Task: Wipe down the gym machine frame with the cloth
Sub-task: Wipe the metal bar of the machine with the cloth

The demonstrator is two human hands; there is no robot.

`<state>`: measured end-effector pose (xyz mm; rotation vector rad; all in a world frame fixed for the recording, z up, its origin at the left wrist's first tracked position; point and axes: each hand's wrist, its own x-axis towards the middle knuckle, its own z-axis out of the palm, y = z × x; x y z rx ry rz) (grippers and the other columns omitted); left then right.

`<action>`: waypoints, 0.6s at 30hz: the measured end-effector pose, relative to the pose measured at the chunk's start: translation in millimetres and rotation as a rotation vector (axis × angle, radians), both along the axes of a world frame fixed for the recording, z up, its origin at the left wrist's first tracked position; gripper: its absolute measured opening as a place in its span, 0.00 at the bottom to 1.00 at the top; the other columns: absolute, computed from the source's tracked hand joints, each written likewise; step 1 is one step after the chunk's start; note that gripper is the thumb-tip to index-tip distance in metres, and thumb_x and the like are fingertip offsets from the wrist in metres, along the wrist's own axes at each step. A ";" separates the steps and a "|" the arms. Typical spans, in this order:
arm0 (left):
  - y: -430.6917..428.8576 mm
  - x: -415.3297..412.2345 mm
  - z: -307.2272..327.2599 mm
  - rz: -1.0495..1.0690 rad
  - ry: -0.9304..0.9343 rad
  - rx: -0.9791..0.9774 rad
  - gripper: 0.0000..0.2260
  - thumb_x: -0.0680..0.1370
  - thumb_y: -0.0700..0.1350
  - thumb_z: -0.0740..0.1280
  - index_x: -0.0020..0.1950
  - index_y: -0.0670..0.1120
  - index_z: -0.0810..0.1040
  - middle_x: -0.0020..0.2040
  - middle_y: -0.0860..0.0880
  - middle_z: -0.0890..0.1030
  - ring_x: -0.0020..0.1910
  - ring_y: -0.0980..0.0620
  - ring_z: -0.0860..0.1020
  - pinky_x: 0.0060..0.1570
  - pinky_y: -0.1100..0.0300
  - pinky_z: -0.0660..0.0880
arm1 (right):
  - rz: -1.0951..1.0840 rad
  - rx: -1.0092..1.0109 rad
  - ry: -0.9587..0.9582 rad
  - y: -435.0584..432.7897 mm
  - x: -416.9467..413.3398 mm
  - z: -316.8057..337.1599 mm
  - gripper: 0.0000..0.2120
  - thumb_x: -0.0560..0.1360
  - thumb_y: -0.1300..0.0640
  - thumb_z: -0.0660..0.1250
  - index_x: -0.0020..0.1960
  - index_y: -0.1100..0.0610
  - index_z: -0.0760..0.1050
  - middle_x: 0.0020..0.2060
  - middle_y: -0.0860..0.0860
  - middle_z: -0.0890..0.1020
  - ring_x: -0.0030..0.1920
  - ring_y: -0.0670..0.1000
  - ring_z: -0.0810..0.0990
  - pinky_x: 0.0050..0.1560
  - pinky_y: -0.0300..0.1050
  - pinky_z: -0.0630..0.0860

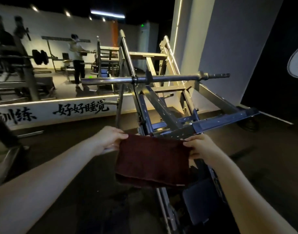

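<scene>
Dim gym hall with a dark floor and a raised platform whose white front panel carries black brush characters; a broad grey pillar rises at the right. Far off on the platform, a person stands at a rack beside a loaded barbell. Nearer, filling the middle, stands the gym machine frame, silver steel tubes crossing at slants and flecked with pale specks. A chrome bar lies level across its upper part. A dark padded seat sits low on the frame, towards the bottom right. In front of the frame's lower cross-beam hangs the cloth, dark maroon terry, folded double, its top edge drawn straight just below that beam; whether it touches the steel cannot be told. The left hand pinches the cloth's upper left corner, thumb over the edge. The right hand grips the upper right corner, fingers curled round it.
</scene>
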<state>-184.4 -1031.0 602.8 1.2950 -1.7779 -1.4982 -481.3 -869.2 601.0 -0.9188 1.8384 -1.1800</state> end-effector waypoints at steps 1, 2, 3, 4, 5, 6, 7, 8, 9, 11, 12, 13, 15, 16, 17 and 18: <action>-10.7 -5.2 -14.7 0.056 -0.039 0.036 0.08 0.79 0.40 0.72 0.58 0.42 0.83 0.46 0.43 0.87 0.45 0.47 0.87 0.41 0.55 0.83 | -0.028 0.055 0.010 -15.1 6.9 -9.1 0.05 0.78 0.68 0.69 0.54 0.65 0.79 0.45 0.61 0.85 0.37 0.56 0.86 0.34 0.48 0.82; -19.1 -8.9 -27.1 0.086 -0.070 0.067 0.09 0.79 0.40 0.72 0.59 0.40 0.82 0.47 0.42 0.86 0.43 0.46 0.87 0.39 0.54 0.83 | -0.027 0.104 0.002 -27.9 13.8 -17.1 0.06 0.79 0.68 0.69 0.56 0.65 0.79 0.45 0.61 0.85 0.37 0.56 0.86 0.34 0.48 0.82; -25.9 -10.5 -37.3 0.099 -0.094 0.076 0.10 0.80 0.40 0.71 0.60 0.39 0.82 0.48 0.41 0.86 0.43 0.45 0.86 0.38 0.54 0.84 | -0.020 0.139 -0.022 -38.4 21.1 -23.7 0.08 0.79 0.67 0.69 0.57 0.65 0.78 0.46 0.61 0.85 0.39 0.58 0.87 0.35 0.49 0.83; -31.3 -11.0 -45.3 0.105 -0.106 0.070 0.09 0.80 0.40 0.71 0.59 0.39 0.82 0.47 0.41 0.85 0.43 0.45 0.86 0.38 0.53 0.84 | -0.021 0.154 -0.061 -47.4 27.2 -29.9 0.09 0.79 0.67 0.68 0.59 0.65 0.77 0.47 0.62 0.85 0.42 0.59 0.87 0.37 0.51 0.83; -36.1 -10.6 -51.6 0.100 -0.103 0.055 0.09 0.80 0.39 0.71 0.59 0.39 0.82 0.47 0.41 0.85 0.43 0.45 0.86 0.37 0.54 0.84 | -0.023 0.151 -0.102 -54.7 33.8 -34.3 0.10 0.79 0.67 0.68 0.60 0.64 0.76 0.48 0.62 0.85 0.44 0.60 0.87 0.39 0.52 0.84; -37.9 -9.6 -54.9 0.087 -0.088 0.039 0.08 0.80 0.39 0.71 0.58 0.39 0.82 0.48 0.40 0.85 0.43 0.45 0.86 0.36 0.55 0.84 | -0.017 0.136 -0.136 -62.1 41.0 -38.1 0.10 0.79 0.66 0.68 0.60 0.64 0.77 0.49 0.62 0.85 0.45 0.60 0.88 0.40 0.53 0.84; -38.8 -8.0 -56.1 0.070 -0.063 0.016 0.07 0.80 0.39 0.71 0.57 0.39 0.82 0.49 0.40 0.84 0.43 0.45 0.85 0.35 0.56 0.83 | 0.003 0.115 -0.154 -69.9 49.6 -41.1 0.09 0.80 0.65 0.68 0.59 0.63 0.77 0.49 0.62 0.85 0.46 0.60 0.88 0.42 0.53 0.85; -39.6 -6.0 -55.9 0.045 -0.031 -0.023 0.07 0.79 0.39 0.71 0.56 0.40 0.83 0.50 0.40 0.84 0.45 0.45 0.85 0.35 0.57 0.83 | 0.031 0.095 -0.155 -78.7 59.7 -42.8 0.08 0.80 0.65 0.67 0.58 0.63 0.78 0.48 0.62 0.85 0.46 0.60 0.88 0.44 0.53 0.85; -40.9 -4.2 -54.4 0.008 0.000 -0.074 0.06 0.79 0.39 0.72 0.54 0.41 0.83 0.51 0.41 0.84 0.46 0.45 0.85 0.36 0.57 0.83 | 0.054 0.079 -0.147 -87.9 70.6 -43.5 0.07 0.80 0.65 0.67 0.57 0.63 0.79 0.48 0.62 0.86 0.46 0.60 0.88 0.45 0.53 0.85; -45.3 -0.5 -48.2 -0.066 0.033 -0.179 0.04 0.78 0.40 0.74 0.51 0.44 0.84 0.50 0.45 0.84 0.45 0.48 0.85 0.39 0.55 0.84 | 0.084 0.050 -0.118 -107.7 92.8 -43.5 0.07 0.80 0.64 0.67 0.57 0.63 0.79 0.47 0.61 0.86 0.46 0.59 0.88 0.47 0.53 0.85; -48.1 1.2 -45.6 -0.091 0.040 -0.226 0.03 0.77 0.41 0.74 0.50 0.45 0.85 0.48 0.46 0.84 0.43 0.48 0.86 0.40 0.51 0.85 | 0.089 0.034 -0.109 -118.2 103.1 -43.4 0.07 0.80 0.64 0.67 0.57 0.64 0.79 0.47 0.61 0.86 0.46 0.59 0.88 0.48 0.53 0.85; -52.5 2.1 -45.8 -0.100 0.052 -0.271 0.03 0.77 0.41 0.75 0.49 0.45 0.85 0.45 0.47 0.85 0.41 0.49 0.86 0.42 0.48 0.85 | 0.094 0.020 -0.105 -127.8 113.5 -42.5 0.07 0.80 0.64 0.67 0.57 0.64 0.79 0.46 0.61 0.87 0.46 0.59 0.88 0.48 0.53 0.85; -63.9 4.5 -49.1 -0.101 0.067 -0.390 0.03 0.76 0.44 0.76 0.48 0.47 0.87 0.42 0.51 0.85 0.40 0.52 0.85 0.45 0.46 0.84 | 0.094 -0.008 -0.109 -144.4 132.2 -39.9 0.06 0.81 0.65 0.66 0.56 0.63 0.80 0.43 0.59 0.87 0.45 0.57 0.88 0.46 0.51 0.85; -68.9 6.9 -50.1 -0.109 0.069 -0.449 0.02 0.76 0.45 0.76 0.48 0.49 0.88 0.41 0.53 0.85 0.40 0.55 0.84 0.47 0.48 0.83 | 0.083 -0.021 -0.113 -151.1 140.0 -38.6 0.06 0.81 0.65 0.66 0.56 0.62 0.80 0.43 0.58 0.87 0.45 0.56 0.88 0.45 0.50 0.85; -74.0 9.7 -51.2 -0.114 0.072 -0.505 0.03 0.76 0.46 0.75 0.48 0.50 0.88 0.41 0.54 0.85 0.41 0.58 0.83 0.49 0.52 0.82 | 0.071 -0.032 -0.121 -156.7 147.2 -37.5 0.06 0.81 0.65 0.66 0.56 0.61 0.80 0.44 0.58 0.87 0.44 0.56 0.88 0.45 0.50 0.85; -80.1 13.1 -52.5 -0.125 0.073 -0.547 0.03 0.77 0.46 0.75 0.49 0.50 0.88 0.42 0.56 0.86 0.42 0.61 0.83 0.50 0.56 0.81 | 0.063 -0.041 -0.133 -161.7 152.9 -37.1 0.07 0.81 0.65 0.65 0.57 0.61 0.79 0.46 0.59 0.87 0.45 0.56 0.88 0.44 0.49 0.85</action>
